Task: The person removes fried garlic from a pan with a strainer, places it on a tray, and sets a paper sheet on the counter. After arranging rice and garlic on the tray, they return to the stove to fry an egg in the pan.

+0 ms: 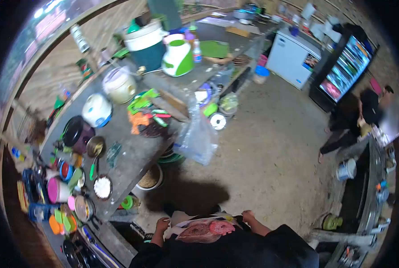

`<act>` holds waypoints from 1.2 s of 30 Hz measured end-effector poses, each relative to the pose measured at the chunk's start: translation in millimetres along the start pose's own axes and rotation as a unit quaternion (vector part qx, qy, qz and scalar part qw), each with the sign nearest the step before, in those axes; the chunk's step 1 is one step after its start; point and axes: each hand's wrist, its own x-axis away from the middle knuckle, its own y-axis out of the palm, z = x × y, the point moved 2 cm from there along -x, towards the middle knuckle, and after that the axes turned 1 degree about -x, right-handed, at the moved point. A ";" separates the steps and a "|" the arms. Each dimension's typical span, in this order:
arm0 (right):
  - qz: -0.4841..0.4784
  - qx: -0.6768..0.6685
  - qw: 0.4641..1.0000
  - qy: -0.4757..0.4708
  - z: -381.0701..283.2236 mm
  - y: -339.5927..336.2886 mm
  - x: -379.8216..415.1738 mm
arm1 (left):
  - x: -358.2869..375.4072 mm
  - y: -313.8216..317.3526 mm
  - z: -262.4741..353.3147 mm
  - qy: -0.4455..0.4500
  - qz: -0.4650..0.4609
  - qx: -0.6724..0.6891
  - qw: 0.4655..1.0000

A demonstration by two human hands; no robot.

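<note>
At the bottom of the head view, my left hand (162, 223) is beside the left edge of a light printed cloth or sheet (207, 230) with red and brown shapes, lying against my dark clothing. My right hand (248, 217) is near its right edge. The fingers of both hands look curled, but they are too small to tell whether they pinch anything. To the left, a grey counter (132, 165) holds a small plate of white pieces (103, 187), a pan (95, 147) with a green handle and a clear plastic bag (198, 142) hanging over its edge.
Below the counter is a bucket of grain-like material (150, 177). A white chest freezer (293, 58) and a lit drinks fridge (346, 69) stand at the back right. Another person (371, 109) sits at the right, near a wooden frame (365, 187) and white bucket (346, 169).
</note>
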 end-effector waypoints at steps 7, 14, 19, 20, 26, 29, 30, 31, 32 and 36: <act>0.014 -0.184 0.981 0.058 83.7 33.9 48.7 | -41.9 63.4 138.3 0.118 -0.064 -0.111 0.985; 0.033 -0.290 0.951 0.099 73.6 -6.7 -5.6 | -93.1 143.3 263.5 0.225 -0.148 -0.248 0.930; 0.099 -0.420 0.870 0.240 59.4 -118.2 -53.8 | -101.4 204.3 389.6 0.257 -0.178 -0.240 0.919; 0.112 -0.445 0.859 0.227 63.2 -142.7 -72.4 | -107.2 213.3 414.6 0.274 -0.166 -0.241 0.916; 0.161 -0.601 0.768 0.154 85.6 -230.4 -164.8 | -202.1 277.7 505.0 0.252 -0.213 -0.200 0.922; 0.192 -0.624 0.730 0.200 62.0 -306.5 -181.4 | -165.4 290.6 590.9 0.338 -0.219 -0.341 0.850; 0.211 -0.616 0.718 0.247 52.2 -338.0 -186.8 | -164.8 299.1 610.8 0.337 -0.221 -0.345 0.848; 0.212 -0.618 0.716 0.248 63.1 -343.4 -199.0 | -165.6 309.4 631.1 0.360 -0.210 -0.353 0.837; 0.207 -0.668 0.681 0.216 77.0 -348.2 -212.0 | -167.6 319.3 649.1 0.383 -0.198 -0.361 0.827; 0.242 -0.646 0.700 0.187 136.9 -328.8 -263.4 | -212.3 369.5 701.6 0.424 -0.181 -0.352 0.815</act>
